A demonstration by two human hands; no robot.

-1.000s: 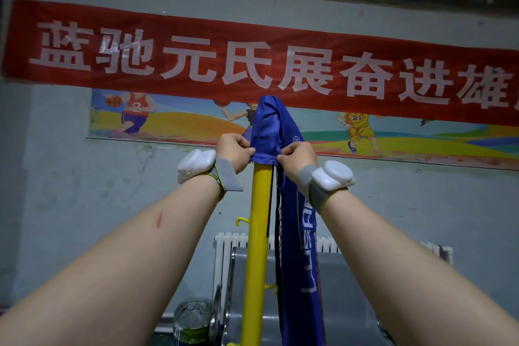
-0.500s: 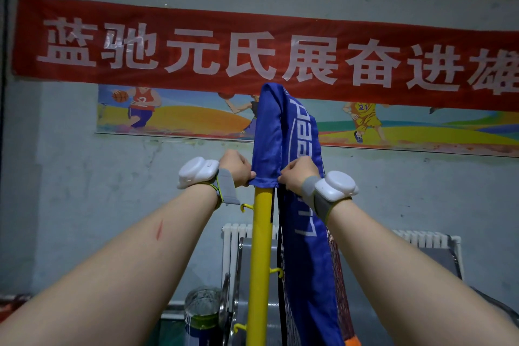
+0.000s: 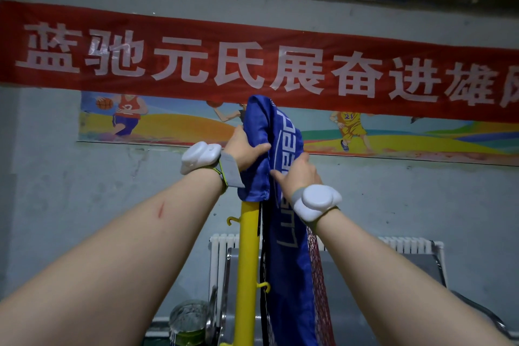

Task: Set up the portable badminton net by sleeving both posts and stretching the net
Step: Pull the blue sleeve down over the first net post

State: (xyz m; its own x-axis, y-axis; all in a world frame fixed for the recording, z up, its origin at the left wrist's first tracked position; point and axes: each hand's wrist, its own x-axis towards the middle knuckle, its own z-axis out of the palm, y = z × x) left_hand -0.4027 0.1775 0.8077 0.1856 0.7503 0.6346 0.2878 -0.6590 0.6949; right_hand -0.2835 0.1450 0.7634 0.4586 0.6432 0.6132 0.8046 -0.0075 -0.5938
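A yellow post (image 3: pixel 248 255) stands upright in the middle, with small yellow hooks on its sides. The blue net sleeve (image 3: pixel 259 135) with white lettering covers the post's top and hangs down its right side. Red mesh (image 3: pixel 317 275) shows along the hanging blue band. My left hand (image 3: pixel 244 147) grips the sleeve from the left, thumb across the fabric. On the right side of the sleeve, slightly lower, my right hand (image 3: pixel 297 177) holds the cloth, with its fingers and thumb around the fabric. Both wrists carry white devices.
A pale wall with a red banner (image 3: pixel 252 62) and a sports mural (image 3: pixel 157 121) is close behind the post. A white radiator (image 3: pixel 404 244) and a grey metal bench (image 3: pixel 421 267) stand below. A jar (image 3: pixel 188 323) sits at the post's lower left.
Both hands have shifted up along the sleeve, and the sleeve's lower edge sits further down the yellow post than a second ago. More red mesh shows on the right.
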